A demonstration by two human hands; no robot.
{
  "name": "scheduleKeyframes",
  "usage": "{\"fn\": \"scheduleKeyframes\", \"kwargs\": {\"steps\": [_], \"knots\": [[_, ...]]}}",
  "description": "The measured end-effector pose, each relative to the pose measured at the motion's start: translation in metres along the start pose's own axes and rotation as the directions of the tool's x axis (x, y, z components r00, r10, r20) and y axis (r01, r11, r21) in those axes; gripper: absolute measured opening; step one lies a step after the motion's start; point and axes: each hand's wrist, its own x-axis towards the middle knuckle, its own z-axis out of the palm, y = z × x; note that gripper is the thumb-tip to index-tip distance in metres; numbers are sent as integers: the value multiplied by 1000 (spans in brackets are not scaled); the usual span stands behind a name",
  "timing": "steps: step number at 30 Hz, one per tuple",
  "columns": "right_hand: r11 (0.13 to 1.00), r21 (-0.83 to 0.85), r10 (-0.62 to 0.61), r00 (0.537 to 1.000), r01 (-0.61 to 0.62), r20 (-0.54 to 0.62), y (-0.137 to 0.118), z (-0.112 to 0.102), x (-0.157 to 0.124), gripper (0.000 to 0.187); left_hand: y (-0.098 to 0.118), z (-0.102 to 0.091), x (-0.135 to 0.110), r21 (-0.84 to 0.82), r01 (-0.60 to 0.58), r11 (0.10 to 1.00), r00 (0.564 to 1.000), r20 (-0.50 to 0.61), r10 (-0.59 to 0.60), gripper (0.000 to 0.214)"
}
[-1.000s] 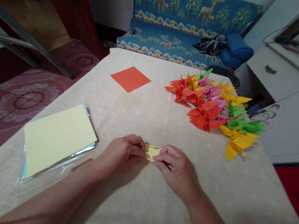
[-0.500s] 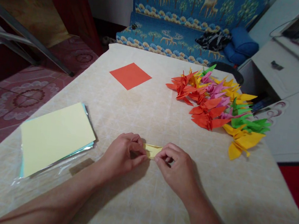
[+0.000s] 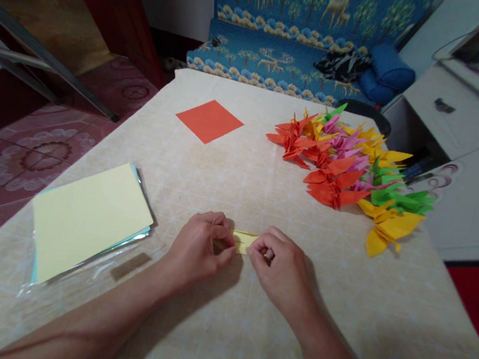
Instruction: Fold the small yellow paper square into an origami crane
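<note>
Between my two hands is a small strip of folded yellow paper [image 3: 243, 242], low over the table, with a crease line along it. My left hand [image 3: 202, 244] pinches its left end between thumb and fingers. At the opposite end, the thumb and forefinger of my right hand [image 3: 279, 259] are closed on the paper. Both ends of the strip are hidden by my fingertips. Left of my hands lies a stack of pale yellow and blue-green paper sheets [image 3: 91, 225] on a clear plastic sleeve.
A red paper square [image 3: 209, 121] lies flat farther back on the table [image 3: 231, 178]. Folded paper cranes [image 3: 336, 183] in red, pink, yellow and green crowd the right side. Behind the table stands a blue patterned sofa [image 3: 257, 46]; a white cabinet [image 3: 478, 175] is at right.
Hardly anything differs. My right hand has shifted very slightly up and left along the yellow paper, and both hands still pinch it.
</note>
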Motion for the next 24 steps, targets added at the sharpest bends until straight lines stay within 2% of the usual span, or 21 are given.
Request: {"fn": "scheduleKeyframes", "kwargs": {"steps": [5,11,14,20,24], "knots": [[999,-18,-28,1000,28,-12,0,1,1,10,1,2,0,58,21,998,1000,-3,-21,10],[1000,-3,20,1000,-20,10,0,1,4,12,4,3,3,99,40,994,999,-4,-40,8],[1000,12,26,1000,-25,-16,1,1,4,12,3,2,3,86,27,996,1000,-6,-26,2],[998,25,61,998,-60,-32,4,0,4,27,-3,-1,3,34,-3,999,1000,-17,4,24],[1000,10,29,999,-29,-17,6,-1,7,20,-4,-2,3,23,-14,1000,1000,2,14,25]]}}
